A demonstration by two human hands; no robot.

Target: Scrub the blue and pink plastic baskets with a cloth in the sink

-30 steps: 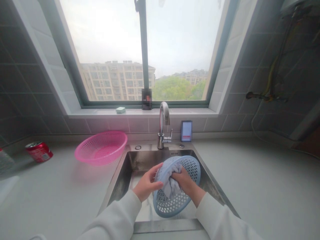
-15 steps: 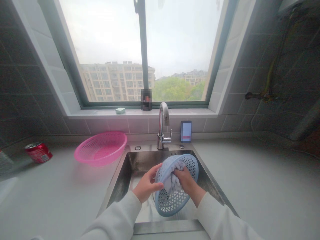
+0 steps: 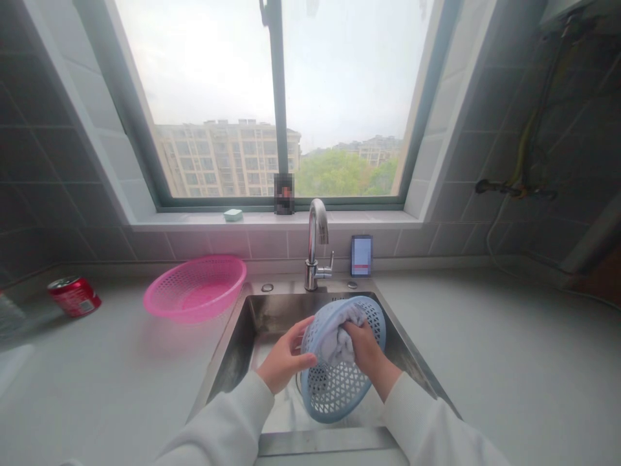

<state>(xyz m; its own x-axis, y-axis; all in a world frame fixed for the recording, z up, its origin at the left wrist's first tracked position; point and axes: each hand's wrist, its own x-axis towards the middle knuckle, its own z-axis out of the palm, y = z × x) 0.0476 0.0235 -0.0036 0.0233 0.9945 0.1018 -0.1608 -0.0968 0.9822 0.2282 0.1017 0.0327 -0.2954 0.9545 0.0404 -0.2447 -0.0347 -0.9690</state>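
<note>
A light blue plastic colander is tilted on its side over the metal sink, its hollow facing right and toward me. My left hand grips its left rim, thumb on the near side and fingers behind the perforated wall. Inside the colander, my right hand is closed on a crumpled pale cloth with grey marks, pressed against the inner surface. Part of the cloth is hidden under the fingers.
Around the colander lies the sink, with a chrome faucet behind. A pink basket and a red can stand on the left counter. A phone leans on the back wall. Green soap sits on the sill.
My right hand and the cloth have moved slightly up and to the right along the colander's inside. The left hand's hold looks the same.
</note>
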